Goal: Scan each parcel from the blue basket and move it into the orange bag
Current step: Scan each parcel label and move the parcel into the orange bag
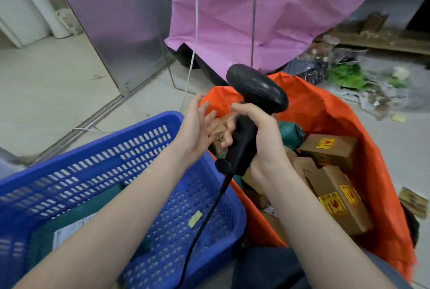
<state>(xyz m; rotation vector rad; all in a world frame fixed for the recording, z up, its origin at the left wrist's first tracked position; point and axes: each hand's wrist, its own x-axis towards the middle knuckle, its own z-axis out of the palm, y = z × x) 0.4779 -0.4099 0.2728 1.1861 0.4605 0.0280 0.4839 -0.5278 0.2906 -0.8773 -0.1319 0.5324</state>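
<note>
- Gripping the handle of a black barcode scanner (251,112), the right hand (258,137) is seen raised above the near edge of the orange bag (325,112), with the scanner's head tilted up and away from the camera.
- A black cable (209,219) is shown trailing down from the base of the scanner's handle, between the two forearms.
- Just beside the scanner, the left hand (197,130) is held open and empty, its fingers spread and its palm turned towards the handle.
- Several brown cardboard parcels (330,172), some marked with yellow and red stickers, are seen lying inside the orange bag, with a green parcel (290,135) among them.
- To the left, touching the bag, the blue basket (116,172) is shown with a green parcel with a white label (76,226) resting on its bottom.
- Behind the bag, a pink bag (256,14) is seen hanging open, and litter is scattered on the floor to the right.
</note>
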